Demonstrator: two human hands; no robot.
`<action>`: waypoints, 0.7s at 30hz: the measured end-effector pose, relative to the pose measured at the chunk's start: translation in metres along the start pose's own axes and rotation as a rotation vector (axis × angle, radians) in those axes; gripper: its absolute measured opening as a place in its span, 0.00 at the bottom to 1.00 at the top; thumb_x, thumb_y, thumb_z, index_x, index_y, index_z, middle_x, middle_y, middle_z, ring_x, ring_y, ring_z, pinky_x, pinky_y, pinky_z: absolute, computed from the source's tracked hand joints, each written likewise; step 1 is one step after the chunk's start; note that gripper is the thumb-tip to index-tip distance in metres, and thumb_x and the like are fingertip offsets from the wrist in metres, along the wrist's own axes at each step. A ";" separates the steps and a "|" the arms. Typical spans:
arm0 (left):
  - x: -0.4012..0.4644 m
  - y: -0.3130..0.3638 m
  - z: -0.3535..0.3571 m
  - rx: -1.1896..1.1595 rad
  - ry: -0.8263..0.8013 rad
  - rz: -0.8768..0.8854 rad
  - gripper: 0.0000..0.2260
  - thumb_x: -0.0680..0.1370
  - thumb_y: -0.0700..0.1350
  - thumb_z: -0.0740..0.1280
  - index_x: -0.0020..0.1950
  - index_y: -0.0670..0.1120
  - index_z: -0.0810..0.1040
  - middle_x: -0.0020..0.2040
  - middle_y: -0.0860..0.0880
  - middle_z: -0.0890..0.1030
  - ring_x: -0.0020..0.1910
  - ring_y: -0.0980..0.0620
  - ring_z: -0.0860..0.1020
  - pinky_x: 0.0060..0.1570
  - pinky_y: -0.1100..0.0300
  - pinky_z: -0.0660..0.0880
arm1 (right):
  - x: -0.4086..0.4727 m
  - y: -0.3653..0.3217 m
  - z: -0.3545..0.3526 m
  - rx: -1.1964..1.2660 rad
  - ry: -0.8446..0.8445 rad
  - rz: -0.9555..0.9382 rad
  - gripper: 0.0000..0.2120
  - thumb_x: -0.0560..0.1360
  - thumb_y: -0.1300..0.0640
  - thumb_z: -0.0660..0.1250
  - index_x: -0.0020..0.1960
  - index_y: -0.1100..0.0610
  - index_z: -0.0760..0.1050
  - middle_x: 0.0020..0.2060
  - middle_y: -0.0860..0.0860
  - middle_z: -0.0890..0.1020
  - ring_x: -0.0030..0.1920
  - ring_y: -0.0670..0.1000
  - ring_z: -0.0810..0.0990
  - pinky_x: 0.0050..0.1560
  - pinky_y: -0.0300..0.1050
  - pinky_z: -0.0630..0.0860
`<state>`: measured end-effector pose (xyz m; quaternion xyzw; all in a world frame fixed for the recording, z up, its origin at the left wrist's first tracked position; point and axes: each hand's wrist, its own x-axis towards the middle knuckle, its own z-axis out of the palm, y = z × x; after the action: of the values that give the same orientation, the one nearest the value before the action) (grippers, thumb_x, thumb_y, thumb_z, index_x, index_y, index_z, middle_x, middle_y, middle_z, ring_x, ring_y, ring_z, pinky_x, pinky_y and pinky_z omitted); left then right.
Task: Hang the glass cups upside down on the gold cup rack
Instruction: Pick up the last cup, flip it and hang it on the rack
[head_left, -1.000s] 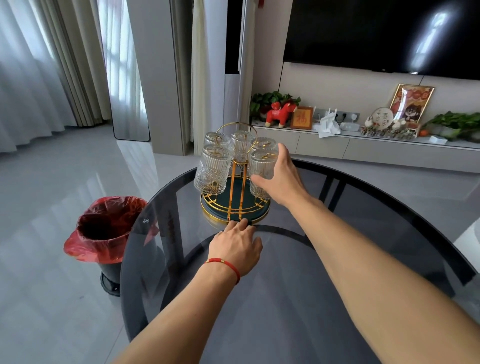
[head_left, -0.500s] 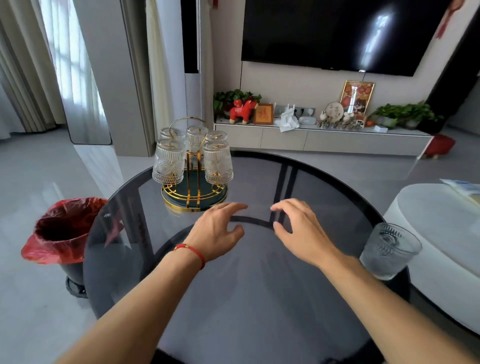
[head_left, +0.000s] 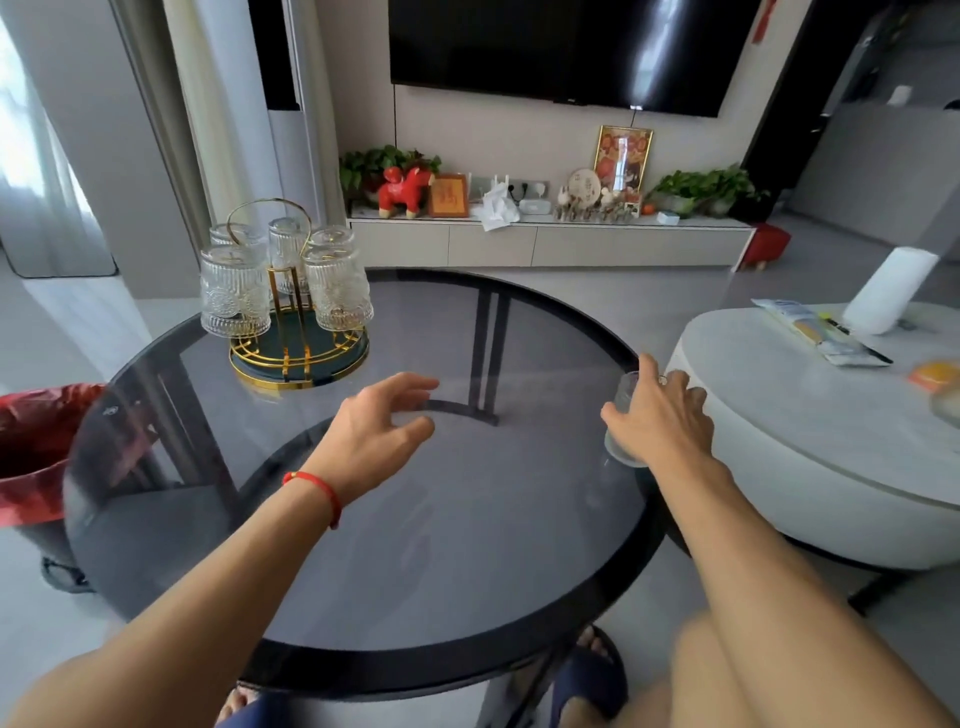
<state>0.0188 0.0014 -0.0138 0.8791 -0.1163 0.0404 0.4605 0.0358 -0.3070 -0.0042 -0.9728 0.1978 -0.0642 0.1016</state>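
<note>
The gold cup rack (head_left: 298, 358) stands at the far left of the round dark glass table (head_left: 467, 519), with several ribbed glass cups (head_left: 235, 291) hanging upside down on it. One more glass cup (head_left: 621, 410) stands upright at the table's right edge. My right hand (head_left: 660, 421) is wrapped around this cup and hides most of it. My left hand (head_left: 379, 426), with a red string on the wrist, hovers above the table's middle with its fingers spread and nothing in it.
A white oval table (head_left: 810, 415) with a paper roll (head_left: 888, 288) and packets sits close on the right. A red-lined bin (head_left: 36, 457) stands on the floor at the left. A TV cabinet with ornaments (head_left: 545, 239) runs along the far wall.
My right hand left the rack, swung right across the table and closed around the upright cup at the right edge. My left hand drew back from the rack's base and opened. The view turned right.
</note>
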 end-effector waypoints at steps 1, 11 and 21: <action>0.000 0.000 0.001 0.006 -0.018 -0.021 0.17 0.78 0.42 0.69 0.67 0.51 0.78 0.61 0.50 0.82 0.61 0.52 0.79 0.62 0.55 0.76 | 0.002 0.001 0.000 0.017 0.018 -0.002 0.34 0.78 0.44 0.67 0.78 0.55 0.60 0.68 0.64 0.70 0.67 0.68 0.70 0.48 0.56 0.70; 0.005 0.008 0.029 -0.129 -0.190 -0.248 0.12 0.78 0.44 0.68 0.61 0.50 0.80 0.53 0.51 0.84 0.53 0.51 0.82 0.56 0.53 0.81 | -0.029 -0.046 0.005 0.338 -0.157 -0.368 0.35 0.64 0.36 0.79 0.67 0.43 0.75 0.59 0.48 0.74 0.58 0.51 0.77 0.51 0.47 0.72; 0.005 0.000 -0.010 -0.832 -0.170 -0.497 0.23 0.75 0.52 0.74 0.67 0.48 0.75 0.62 0.41 0.81 0.55 0.40 0.84 0.50 0.48 0.84 | -0.040 -0.103 0.014 1.390 -0.628 -0.211 0.35 0.65 0.51 0.79 0.68 0.62 0.74 0.61 0.61 0.85 0.57 0.57 0.87 0.57 0.54 0.84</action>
<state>0.0241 0.0090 -0.0069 0.6221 0.0534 -0.1924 0.7571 0.0395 -0.1961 0.0020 -0.6717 -0.0199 0.0962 0.7343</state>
